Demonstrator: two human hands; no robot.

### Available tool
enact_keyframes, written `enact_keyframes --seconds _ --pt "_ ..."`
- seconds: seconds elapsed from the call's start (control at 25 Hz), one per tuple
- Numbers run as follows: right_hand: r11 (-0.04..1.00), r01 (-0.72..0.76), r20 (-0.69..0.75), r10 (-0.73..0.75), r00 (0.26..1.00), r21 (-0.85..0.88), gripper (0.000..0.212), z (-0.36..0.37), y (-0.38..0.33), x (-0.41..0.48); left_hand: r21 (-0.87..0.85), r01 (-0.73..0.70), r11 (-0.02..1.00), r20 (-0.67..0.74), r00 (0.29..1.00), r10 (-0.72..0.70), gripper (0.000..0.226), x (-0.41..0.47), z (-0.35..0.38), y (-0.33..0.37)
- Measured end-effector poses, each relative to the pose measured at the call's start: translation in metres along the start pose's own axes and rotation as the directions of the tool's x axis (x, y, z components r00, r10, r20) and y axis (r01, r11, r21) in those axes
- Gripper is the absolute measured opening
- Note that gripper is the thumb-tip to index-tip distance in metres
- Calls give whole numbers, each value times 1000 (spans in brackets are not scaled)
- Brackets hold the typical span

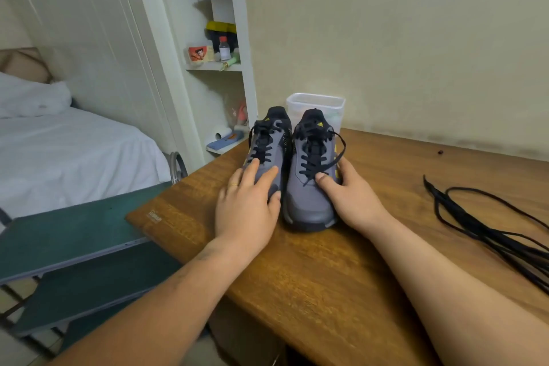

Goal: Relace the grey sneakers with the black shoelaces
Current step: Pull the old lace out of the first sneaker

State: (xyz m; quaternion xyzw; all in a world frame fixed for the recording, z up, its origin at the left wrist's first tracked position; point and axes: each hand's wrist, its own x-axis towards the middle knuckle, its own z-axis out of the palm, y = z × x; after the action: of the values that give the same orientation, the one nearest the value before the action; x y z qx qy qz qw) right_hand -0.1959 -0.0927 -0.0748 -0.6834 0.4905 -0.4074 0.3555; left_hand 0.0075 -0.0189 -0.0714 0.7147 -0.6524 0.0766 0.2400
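A: Gripping anything, those hands?
B: The right hand (350,190) clasps the right sneaker (309,202), thumb on its laced top, fingers round the side. The left hand (246,205) lies flat, fingers straight, on the toe of the left sneaker (267,145).
A: Where are the shoes?
B: Side by side on the wooden table (326,276), both laced in black. Loose black shoelaces (490,223) lie well apart, to the right.
A: Any writing?
B: A yellow logo (320,125) on each tongue, no legible letters. The white print (155,215) at the table's corner is too blurred to read.

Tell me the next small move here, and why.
Probably draw the right sneaker toward you: the right hand grips its side, its lace hangs untied, and the spare black shoelaces lie close by on the table.
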Motion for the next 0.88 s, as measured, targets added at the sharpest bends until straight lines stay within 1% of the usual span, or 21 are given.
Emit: enact_keyframes --seconds 0.08,0.12,0.2,0.24,0.32,0.4,0.48,0.56,0.72,0.8,0.88 --pt "1000 15 -5 -15 1000 13 60 -4 5 0 -5 -76 997 -91 993 76 43 -4 7 11" --pt "999 16 -8 -15 1000 30 59 -7 7 -1 -73 -99 992 -112 990 90 41 -5 9 19" --pt "997 18 -6 -17 1000 71 59 -10 5 -3 -235 -67 970 -90 995 47 42 -5 7 34" --pt "996 18 -7 -18 1000 84 61 -12 4 -5 -280 -57 958 -78 996 36 42 -5 5 41" --pt "995 4 -14 -3 1000 97 64 -15 5 -7 -305 -59 951 -51 998 45 44 -6 3 51" --pt "997 -1 -10 2 1000 82 69 -15 5 -9 -365 -46 930 -28 999 39 46 -9 1 52" --pt "999 8 14 -8 1000 42 71 -13 2 -12 -346 -107 932 -31 994 102 47 -11 2 43" --pt "1000 28 39 -28 999 -2 64 -9 -5 -16 -275 -183 944 -60 983 173 45 -4 6 26" --pt "1000 29 36 -29 999 -5 53 -8 -7 -15 -180 -206 962 -40 978 202 41 13 6 1" --pt "1000 23 39 -23 999 16 49 -9 -8 -16 -145 -242 959 -61 970 235 39 17 6 -9" --pt "1000 15 46 -15 999 10 47 -8 -12 -17 -115 -249 962 -105 966 238 35 22 11 -17"
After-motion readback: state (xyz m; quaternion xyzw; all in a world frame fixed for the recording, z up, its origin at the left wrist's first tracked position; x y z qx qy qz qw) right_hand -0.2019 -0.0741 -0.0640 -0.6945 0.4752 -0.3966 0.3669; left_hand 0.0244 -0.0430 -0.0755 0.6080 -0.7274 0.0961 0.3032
